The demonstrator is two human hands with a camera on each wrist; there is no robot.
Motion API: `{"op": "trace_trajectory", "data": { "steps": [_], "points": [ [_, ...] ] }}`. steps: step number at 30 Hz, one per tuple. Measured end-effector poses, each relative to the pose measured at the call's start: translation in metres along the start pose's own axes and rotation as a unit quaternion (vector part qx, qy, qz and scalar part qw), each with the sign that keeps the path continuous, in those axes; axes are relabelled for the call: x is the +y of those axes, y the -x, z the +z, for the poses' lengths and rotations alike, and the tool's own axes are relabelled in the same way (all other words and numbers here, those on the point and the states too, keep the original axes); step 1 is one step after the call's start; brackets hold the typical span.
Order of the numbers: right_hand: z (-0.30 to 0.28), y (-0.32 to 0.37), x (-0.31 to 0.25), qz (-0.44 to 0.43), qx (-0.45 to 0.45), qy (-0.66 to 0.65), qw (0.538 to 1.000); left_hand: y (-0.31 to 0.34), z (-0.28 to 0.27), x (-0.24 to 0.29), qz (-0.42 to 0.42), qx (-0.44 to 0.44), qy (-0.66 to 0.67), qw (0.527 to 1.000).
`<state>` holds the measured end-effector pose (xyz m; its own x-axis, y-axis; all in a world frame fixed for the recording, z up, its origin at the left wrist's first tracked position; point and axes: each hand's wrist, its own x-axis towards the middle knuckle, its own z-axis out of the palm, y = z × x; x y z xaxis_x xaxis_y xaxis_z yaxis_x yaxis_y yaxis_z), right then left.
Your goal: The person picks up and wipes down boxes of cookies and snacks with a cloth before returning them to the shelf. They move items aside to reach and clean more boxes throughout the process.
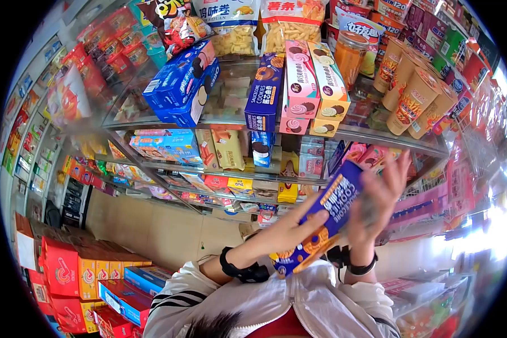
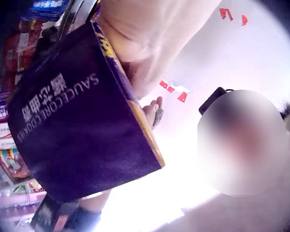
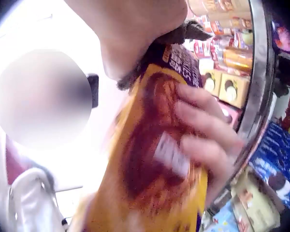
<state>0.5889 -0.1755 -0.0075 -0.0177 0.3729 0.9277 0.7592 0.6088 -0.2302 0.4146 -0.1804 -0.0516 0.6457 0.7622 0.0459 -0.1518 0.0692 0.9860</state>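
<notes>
A purple box of cookies, marked "Saucecore Cookies", is held tilted in front of the chest. My left hand grips its lower part, thumb on the near face. In the right wrist view, that hand's fingers wrap across the yellow-brown cookie picture and a pale label. My right hand, blurred, is at the box's upper end with a grey cloth bunched in it against the box. The left wrist view shows the box's broad purple end, with right-hand fingertips and some cloth behind its edge.
A glass display counter stands ahead, bearing blue cookie boxes, a similar purple box, pink and cream boxes, snack bags and paper cups. Packed shelves lie below. Red cartons are stacked at lower left.
</notes>
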Motion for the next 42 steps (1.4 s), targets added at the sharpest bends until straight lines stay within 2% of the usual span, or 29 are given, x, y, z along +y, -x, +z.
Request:
{"op": "trace_trajectory", "data": {
  "steps": [2, 4, 5, 6, 9, 10, 12, 13, 15, 16, 18, 19, 21, 22, 24, 25, 28, 30, 32, 33, 34, 35, 36, 37, 38, 39, 40, 41, 42],
  "points": [
    [0.002, -0.015, 0.012, 0.126, 0.079, -0.172, 0.974, 0.004, 0.004, -0.001, -0.011, -0.033, -0.04, 0.999],
    [-0.008, -0.031, 0.014, 0.262, 0.128, -0.264, 0.919, 0.003, 0.003, 0.003, 0.061, -0.016, -0.056, 0.996],
    [-0.003, -0.038, 0.006, 0.28, 0.188, -0.351, 0.873, 0.003, 0.001, 0.007, 0.071, 0.03, -0.02, 0.997],
    [-0.005, -0.029, 0.011, 0.286, 0.186, -0.346, 0.874, 0.003, -0.001, 0.014, 0.08, 0.077, 0.016, 0.994],
    [-0.009, -0.004, 0.017, 0.327, 0.042, -0.285, 0.9, -0.003, -0.016, 0.029, 0.041, 0.133, 0.195, 0.971],
    [-0.009, -0.001, 0.006, 0.419, 0.02, -0.365, 0.831, -0.003, -0.018, 0.033, 0.04, 0.16, 0.213, 0.963],
    [-0.006, 0.01, 0.008, 0.424, -0.086, -0.428, 0.793, -0.004, -0.02, 0.04, 0.067, 0.186, 0.226, 0.954],
    [-0.003, 0.019, 0.011, 0.426, -0.087, -0.429, 0.792, -0.004, -0.02, 0.042, 0.076, 0.197, 0.23, 0.95],
    [0.001, 0.036, 0.017, 0.391, -0.212, -0.398, 0.803, -0.006, -0.023, 0.042, 0.099, 0.207, 0.242, 0.943],
    [-0.002, 0.04, 0.016, 0.417, -0.247, -0.4, 0.777, -0.007, -0.025, 0.04, 0.112, 0.206, 0.249, 0.94],
    [-0.001, 0.055, 0.014, 0.472, -0.216, -0.487, 0.702, -0.008, -0.028, 0.039, 0.119, 0.211, 0.245, 0.939],
    [-0.002, 0.058, 0.012, 0.473, -0.217, -0.486, 0.702, -0.008, -0.03, 0.038, 0.113, 0.221, 0.258, 0.934],
    [-0.004, 0.062, 0.009, 0.494, -0.18, -0.614, 0.589, -0.008, -0.03, 0.035, 0.105, 0.241, 0.273, 0.925],
    [-0.003, 0.068, 0.01, 0.496, -0.181, -0.613, 0.588, -0.008, -0.03, 0.033, 0.104, 0.243, 0.275, 0.925],
    [0.001, 0.081, 0.017, 0.433, -0.207, -0.612, 0.629, -0.007, -0.03, 0.031, 0.102, 0.26, 0.296, 0.914],
    [0.001, 0.082, 0.016, 0.462, -0.207, -0.614, 0.605, -0.007, -0.028, 0.032, 0.108, 0.276, 0.292, 0.909],
    [0.005, 0.085, 0.011, 0.473, -0.224, -0.585, 0.62, -0.007, -0.029, 0.014, 0.113, 0.291, 0.283, 0.907],
    [0.005, 0.09, 0.012, 0.48, -0.206, -0.596, 0.609, 0.0, -0.029, 0.006, 0.102, 0.27, 0.274, 0.917],
    [0.0, 0.086, 0.011, 0.475, -0.152, -0.615, 0.611, 0.007, -0.035, -0.013, 0.147, 0.24, 0.304, 0.91],
    [-0.003, 0.083, 0.011, 0.484, -0.128, -0.605, 0.619, 0.017, -0.039, -0.012, 0.167, 0.231, 0.206, 0.936],
    [-0.003, 0.08, 0.013, 0.471, -0.091, -0.606, 0.634, 0.023, -0.042, -0.002, 0.164, 0.237, 0.246, 0.926],
    [-0.005, 0.079, 0.017, 0.462, -0.058, -0.609, 0.642, 0.028, -0.053, 0.001, 0.207, 0.12, 0.405, 0.882],
    [-0.008, 0.078, 0.021, 0.453, -0.024, -0.611, 0.649, 0.032, -0.068, 0.004, 0.24, -0.002, 0.548, 0.802],
    [-0.015, 0.075, 0.025, 0.475, -0.029, -0.577, 0.664, 0.033, -0.08, 0.014, 0.189, -0.031, 0.393, 0.899],
    [-0.02, 0.071, 0.028, 0.494, -0.034, -0.542, 0.678, 0.039, -0.078, 0.026, 0.06, -0.02, 0.281, 0.958],
    [-0.022, 0.069, 0.027, 0.497, -0.041, -0.48, 0.722, 0.045, -0.073, 0.034, 0.005, -0.028, 0.231, 0.972],
    [-0.026, 0.067, 0.031, 0.497, -0.081, -0.455, 0.734, 0.05, -0.069, 0.037, -0.051, -0.034, 0.181, 0.982],
    [-0.03, 0.067, 0.041, 0.486, -0.128, -0.452, 0.737, 0.043, -0.085, 0.032, -0.061, -0.115, 0.072, 0.989],
    [-0.032, 0.067, 0.048, 0.474, -0.175, -0.446, 0.739, 0.039, -0.089, 0.026, -0.066, -0.175, 0.075, 0.979]
  ]
}}
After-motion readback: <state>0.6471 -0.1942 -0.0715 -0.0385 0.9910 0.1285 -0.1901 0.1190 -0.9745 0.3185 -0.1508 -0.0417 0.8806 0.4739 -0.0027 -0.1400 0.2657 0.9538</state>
